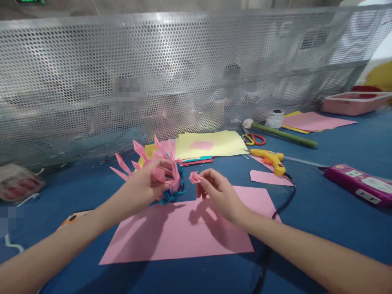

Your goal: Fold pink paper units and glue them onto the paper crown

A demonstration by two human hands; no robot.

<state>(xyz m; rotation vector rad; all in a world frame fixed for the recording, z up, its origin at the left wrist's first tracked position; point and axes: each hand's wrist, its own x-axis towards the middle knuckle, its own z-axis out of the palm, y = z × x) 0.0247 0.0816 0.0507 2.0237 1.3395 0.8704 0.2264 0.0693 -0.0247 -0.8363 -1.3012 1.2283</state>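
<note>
My left hand (157, 179) is closed around a pink paper craft (141, 149) with several pointed folded petals and a dark blue fringed edge (171, 197). To its right, my right hand (212, 185) pinches a small folded pink paper piece (194, 177) between thumb and fingers. A small gap separates the two paper parts. Both hands hover over a large pink paper sheet (183, 241) on the blue table (337, 232), and their shadows fall across it. The inner side of the craft is partly hidden by my left fingers.
Behind my hands lie pale yellow sheets (211, 143) and red-orange handled scissors (259, 139). A yellow glue gun (271, 158), its black cord (288, 200), a purple power strip (358, 183) and a green stick (284, 135) are at right. A perforated metal screen (183, 53) closes off the back.
</note>
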